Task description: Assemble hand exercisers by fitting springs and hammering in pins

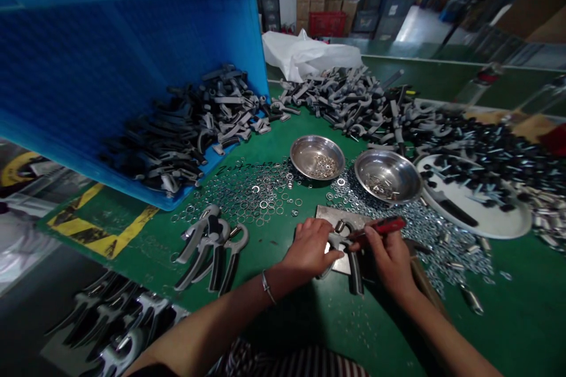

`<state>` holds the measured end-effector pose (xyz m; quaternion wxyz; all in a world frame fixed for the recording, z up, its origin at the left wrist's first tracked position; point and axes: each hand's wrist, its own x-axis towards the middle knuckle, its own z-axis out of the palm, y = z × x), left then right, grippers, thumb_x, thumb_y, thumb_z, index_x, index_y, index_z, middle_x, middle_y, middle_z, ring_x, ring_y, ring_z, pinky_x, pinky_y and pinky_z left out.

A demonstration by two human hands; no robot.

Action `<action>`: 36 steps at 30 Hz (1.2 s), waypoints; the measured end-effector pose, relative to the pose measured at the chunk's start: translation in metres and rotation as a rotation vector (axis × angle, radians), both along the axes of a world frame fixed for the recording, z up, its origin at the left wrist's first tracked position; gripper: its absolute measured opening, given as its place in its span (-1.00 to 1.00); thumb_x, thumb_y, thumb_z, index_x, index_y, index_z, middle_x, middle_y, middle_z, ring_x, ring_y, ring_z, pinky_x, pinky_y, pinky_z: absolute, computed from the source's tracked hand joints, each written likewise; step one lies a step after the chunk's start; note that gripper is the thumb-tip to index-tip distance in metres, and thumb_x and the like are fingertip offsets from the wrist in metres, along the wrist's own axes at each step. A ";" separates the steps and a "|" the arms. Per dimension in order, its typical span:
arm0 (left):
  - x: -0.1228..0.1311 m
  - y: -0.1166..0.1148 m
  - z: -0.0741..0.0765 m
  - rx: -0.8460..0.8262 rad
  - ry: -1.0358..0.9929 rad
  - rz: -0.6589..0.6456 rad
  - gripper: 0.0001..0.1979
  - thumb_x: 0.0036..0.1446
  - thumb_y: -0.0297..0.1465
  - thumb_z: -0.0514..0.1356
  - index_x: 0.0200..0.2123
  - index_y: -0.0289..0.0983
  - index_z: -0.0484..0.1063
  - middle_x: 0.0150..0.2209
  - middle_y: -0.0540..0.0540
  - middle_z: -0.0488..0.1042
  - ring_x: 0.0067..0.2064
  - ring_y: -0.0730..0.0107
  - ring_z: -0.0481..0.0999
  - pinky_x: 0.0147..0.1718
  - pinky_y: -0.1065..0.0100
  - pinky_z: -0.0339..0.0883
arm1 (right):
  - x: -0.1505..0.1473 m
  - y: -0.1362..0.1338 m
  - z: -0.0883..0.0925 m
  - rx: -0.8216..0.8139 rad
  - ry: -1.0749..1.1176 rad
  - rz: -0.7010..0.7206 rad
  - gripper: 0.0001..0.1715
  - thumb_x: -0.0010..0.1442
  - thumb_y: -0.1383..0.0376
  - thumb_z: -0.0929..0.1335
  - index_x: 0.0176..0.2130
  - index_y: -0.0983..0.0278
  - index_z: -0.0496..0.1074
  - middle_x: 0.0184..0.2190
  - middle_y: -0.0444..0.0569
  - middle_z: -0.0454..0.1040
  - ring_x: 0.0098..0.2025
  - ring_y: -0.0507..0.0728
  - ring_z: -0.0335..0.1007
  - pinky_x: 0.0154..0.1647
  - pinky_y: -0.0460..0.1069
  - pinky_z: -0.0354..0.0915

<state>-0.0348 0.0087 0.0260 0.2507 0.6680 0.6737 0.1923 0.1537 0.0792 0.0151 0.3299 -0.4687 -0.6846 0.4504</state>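
My left hand (pixel 309 245) presses fingers and thumb onto a grey-and-black hand tool (pixel 355 271) with a curved hook-like head. This tool lies on a flat metal plate (pixel 327 212) on the bench. My right hand (pixel 391 259) is closed around a red-handled screwdriver (pixel 389 224), its shaft pointing left at the tool's middle joint; the tip is hard to make out. Left of my left hand, several similar tools (pixel 215 247) lie close together. A hammer with a wooden handle (pixel 427 285) rests partly hidden beneath my right forearm.
Two steel bowls (pixel 305 172) (pixel 367 188) hold small metal parts. Loose rings (pixel 260 205) and nuts (pixel 413 221) scatter around them. A white plate (pixel 508 227) carries black-headed bolts. Behind lie piled grey handles (pixel 349 97); a tipped blue crate (pixel 132 41) stands left.
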 end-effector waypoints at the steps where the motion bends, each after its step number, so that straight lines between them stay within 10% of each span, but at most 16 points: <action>1: 0.000 0.000 -0.001 0.002 0.001 0.002 -0.55 0.16 -0.16 0.29 0.03 -0.23 0.33 0.06 -0.15 0.39 0.09 0.07 0.28 0.05 0.13 0.15 | 0.000 -0.001 -0.002 0.034 -0.040 -0.005 -0.72 0.33 -0.01 0.26 -0.15 0.13 0.28 -0.42 -0.06 0.61 -0.36 0.26 0.58 -0.23 0.11 0.41; 7: 0.002 -0.001 -0.003 0.021 0.025 -0.001 -0.55 0.17 -0.15 0.27 0.05 -0.20 0.32 0.05 -0.15 0.39 0.09 0.07 0.28 0.05 0.13 0.15 | -0.017 0.004 0.008 0.167 -0.242 0.045 -0.61 0.16 -0.09 0.35 -0.30 0.16 0.32 -0.47 -0.02 0.49 -0.46 0.27 0.45 -0.40 0.10 0.32; 13: 0.007 0.000 -0.002 -0.012 0.087 0.026 -0.57 0.19 -0.15 0.25 0.05 -0.21 0.32 0.06 -0.18 0.38 0.09 0.03 0.28 0.02 0.11 0.15 | -0.028 0.021 0.056 -0.211 0.319 0.110 -0.58 0.37 -0.08 0.12 -0.24 0.13 0.30 -0.67 -0.30 0.24 -0.78 -0.01 -0.09 -0.68 -0.04 0.18; 19: 0.007 -0.001 0.000 -0.021 0.042 0.036 -0.59 0.19 -0.19 0.25 0.03 -0.23 0.32 0.06 -0.18 0.38 0.09 0.05 0.28 0.03 0.12 0.17 | 0.002 0.020 0.023 -0.267 0.386 0.009 -0.71 0.26 0.02 0.37 -0.16 0.12 0.29 -0.39 -0.14 0.58 -0.44 0.14 0.55 -0.33 0.05 0.46; 24: 0.007 -0.001 0.003 -0.023 0.023 0.042 -0.62 0.19 -0.21 0.24 0.02 -0.21 0.31 0.06 -0.16 0.37 0.10 0.06 0.27 0.05 0.13 0.17 | 0.010 0.000 -0.007 -0.150 0.244 0.007 -0.71 0.29 0.05 0.36 -0.11 0.16 0.32 -0.24 -0.04 0.63 -0.30 0.20 0.61 -0.11 0.13 0.47; 36: 0.006 -0.001 -0.002 0.006 0.015 0.043 -0.59 0.18 -0.19 0.26 0.03 -0.22 0.30 0.06 -0.16 0.37 0.09 0.05 0.27 0.04 0.12 0.18 | 0.004 -0.002 0.004 0.064 -0.055 0.090 -0.72 0.28 0.04 0.34 -0.18 0.18 0.41 -0.35 -0.02 0.62 -0.32 0.27 0.60 -0.21 0.11 0.43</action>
